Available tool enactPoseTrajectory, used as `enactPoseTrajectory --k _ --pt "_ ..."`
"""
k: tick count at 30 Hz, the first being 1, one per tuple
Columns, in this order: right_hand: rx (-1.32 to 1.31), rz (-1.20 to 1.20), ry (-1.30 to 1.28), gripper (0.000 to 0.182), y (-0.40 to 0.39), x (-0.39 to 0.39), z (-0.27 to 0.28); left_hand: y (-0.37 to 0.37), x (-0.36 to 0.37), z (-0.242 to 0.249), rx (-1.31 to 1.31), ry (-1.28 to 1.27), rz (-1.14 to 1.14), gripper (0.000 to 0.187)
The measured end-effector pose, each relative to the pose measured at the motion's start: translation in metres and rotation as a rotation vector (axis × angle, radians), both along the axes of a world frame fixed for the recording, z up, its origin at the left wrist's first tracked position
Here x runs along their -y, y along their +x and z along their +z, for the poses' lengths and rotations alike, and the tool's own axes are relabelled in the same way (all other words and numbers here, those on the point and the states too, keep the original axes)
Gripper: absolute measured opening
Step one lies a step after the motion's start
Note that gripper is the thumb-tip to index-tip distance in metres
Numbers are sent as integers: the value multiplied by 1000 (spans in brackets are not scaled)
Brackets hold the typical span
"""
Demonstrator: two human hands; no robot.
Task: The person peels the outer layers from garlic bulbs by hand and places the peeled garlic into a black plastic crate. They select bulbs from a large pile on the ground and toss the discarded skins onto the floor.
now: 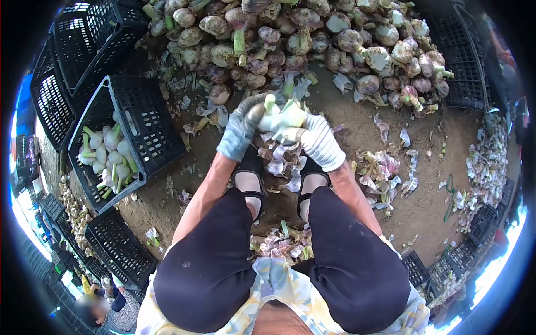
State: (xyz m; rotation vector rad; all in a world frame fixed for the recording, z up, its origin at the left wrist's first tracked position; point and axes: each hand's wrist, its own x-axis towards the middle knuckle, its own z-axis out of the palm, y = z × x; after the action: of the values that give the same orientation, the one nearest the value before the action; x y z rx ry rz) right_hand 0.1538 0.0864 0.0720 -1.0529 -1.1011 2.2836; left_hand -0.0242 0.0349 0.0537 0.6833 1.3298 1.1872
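A pale garlic bulb [273,121] with a short green stem is held between my two gloved hands, above the dirt floor in front of my shoes. My left hand [244,123], in a grey-blue knit glove, is closed around its left side. From the right, my right hand [318,140], in a white striped glove, closes on the same bulb with the fingers bent inward. A loose greenish-white flap of skin hides part of the bulb and some fingertips. Peeled papery skins [276,166] lie on the floor just below my hands.
A large pile of unpeeled garlic [296,42] spreads ahead. To my left, a black crate [148,125] holds several cleaned white bulbs [114,153]. Stacked black crates [92,42] stand farther left, and husks [382,170] litter the right. Another person [109,310] sits at lower left.
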Motion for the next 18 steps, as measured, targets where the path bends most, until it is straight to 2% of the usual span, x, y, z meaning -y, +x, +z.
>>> enactPoseTrajectory --k 2,3,4,6,8,9,10,11,12,13,14,16,17,18 --pt "34 115 444 25 -9 6 -1 8 7 -17 -408 287 22 39" --pt "256 313 653 26 -12 7 17 11 3 -12 -81 54 156 29" --pt "167 116 865 28 -20 20 14 12 0 -7 250 -176 285 21" --pt "52 193 338 28 -19 18 20 12 1 -8 212 -246 288 15" --pt "-129 138 12 27 5 -8 31 8 7 -6 545 -212 364 22" --pt "-72 106 33 20 20 -18 35 3 8 -2 636 -101 299 29" --pt "-149 -90 -65 20 33 -19 11 0 7 5 592 -116 298 38" --pt "-101 -184 -85 24 47 -24 -7 -7 7 16 682 -52 189 40" --pt "127 -16 639 30 62 -29 -36 -16 7 24 768 15 75 42" --pt "338 84 435 31 72 -31 -47 -19 5 25 642 32 135 44" --pt "539 179 222 31 76 -30 -53 -23 5 26 748 59 82 42" --pt "927 731 1116 39 51 -13 -40 -20 1 13 561 31 211 40" --pt "1004 658 1168 51 43 -3 -22 -22 1 0 483 -57 234 37" --pt "888 452 1284 59 32 -4 -18 -14 -1 3 344 -56 278 36"
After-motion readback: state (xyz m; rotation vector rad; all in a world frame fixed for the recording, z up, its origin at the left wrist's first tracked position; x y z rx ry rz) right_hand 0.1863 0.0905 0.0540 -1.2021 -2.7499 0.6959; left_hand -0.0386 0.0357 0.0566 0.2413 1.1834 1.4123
